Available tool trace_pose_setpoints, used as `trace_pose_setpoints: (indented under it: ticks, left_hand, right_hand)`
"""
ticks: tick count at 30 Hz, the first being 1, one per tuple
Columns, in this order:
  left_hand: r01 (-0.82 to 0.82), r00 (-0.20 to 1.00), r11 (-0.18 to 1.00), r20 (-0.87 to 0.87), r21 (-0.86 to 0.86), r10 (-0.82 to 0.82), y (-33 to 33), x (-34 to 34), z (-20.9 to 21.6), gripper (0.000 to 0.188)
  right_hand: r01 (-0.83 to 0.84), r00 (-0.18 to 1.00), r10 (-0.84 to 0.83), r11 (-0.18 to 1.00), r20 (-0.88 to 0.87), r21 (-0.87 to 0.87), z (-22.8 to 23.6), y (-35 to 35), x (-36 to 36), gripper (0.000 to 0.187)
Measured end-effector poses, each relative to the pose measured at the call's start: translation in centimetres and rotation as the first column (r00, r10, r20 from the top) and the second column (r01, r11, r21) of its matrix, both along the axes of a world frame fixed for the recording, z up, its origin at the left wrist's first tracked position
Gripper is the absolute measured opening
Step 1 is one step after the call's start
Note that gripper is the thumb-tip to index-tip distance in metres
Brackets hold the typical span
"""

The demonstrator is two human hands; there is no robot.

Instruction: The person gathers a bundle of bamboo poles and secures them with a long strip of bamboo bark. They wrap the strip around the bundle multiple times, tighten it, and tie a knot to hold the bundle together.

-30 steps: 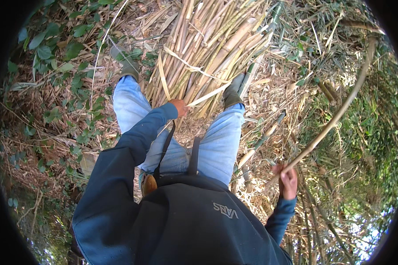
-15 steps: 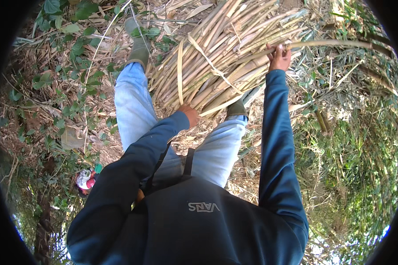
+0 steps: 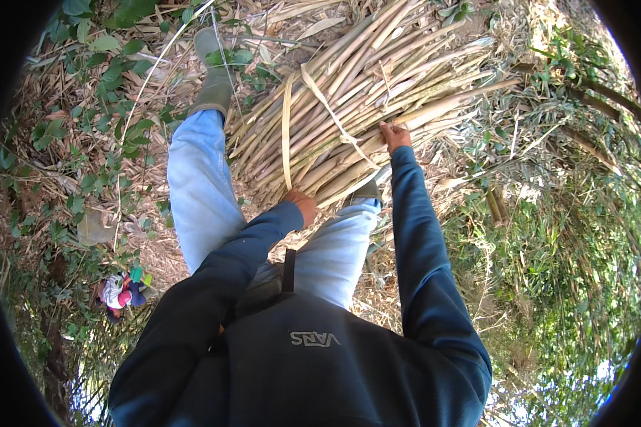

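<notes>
Right hand (image 3: 394, 135) clamped on stalk in bundle (image 3: 356, 114); left hand (image 3: 305, 206) pressed to butt ends, grip hidden. Bundle hemmed by boot (image 3: 214, 78), brush. Long axis lower-left to upper-right, between legs.

A bundle of pale bamboo stalks (image 3: 363, 107) lies on the ground at twelve o'clock, tied with strips. The left hand (image 3: 305, 206) rests on its near end, and the right hand (image 3: 394, 135) grips a stalk at one o'clock. A green boot (image 3: 214, 75) stands at eleven o'clock among leaves.
</notes>
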State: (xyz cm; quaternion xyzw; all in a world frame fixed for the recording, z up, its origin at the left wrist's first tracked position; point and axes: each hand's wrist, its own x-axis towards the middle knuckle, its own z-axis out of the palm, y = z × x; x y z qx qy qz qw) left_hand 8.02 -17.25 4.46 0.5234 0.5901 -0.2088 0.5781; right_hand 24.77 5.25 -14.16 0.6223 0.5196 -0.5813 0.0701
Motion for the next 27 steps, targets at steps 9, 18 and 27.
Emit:
trace_pose_setpoints:
  ticks: [9,18,27]
  left_hand:
    - [-0.013,1.000,0.997,0.014,0.076,0.012,-0.7,-0.3,-0.7,0.019]
    - [0.009,1.000,1.000,0.025,-0.011,-0.009,0.7,-0.6,0.4,0.020]
    - [0.001,1.000,0.998,0.002,-0.067,-0.001,-0.7,-1.1,0.6,0.022]
  right_hand:
    - [-0.093,0.894,-0.003,0.977,0.447,0.193,0.2,15.4,2.4,0.080]
    - [-0.223,0.871,-0.018,0.876,0.491,0.427,-0.6,20.7,3.8,0.076]
    - [-0.041,0.961,0.010,0.993,0.277,0.106,-2.8,22.3,1.5,0.046]
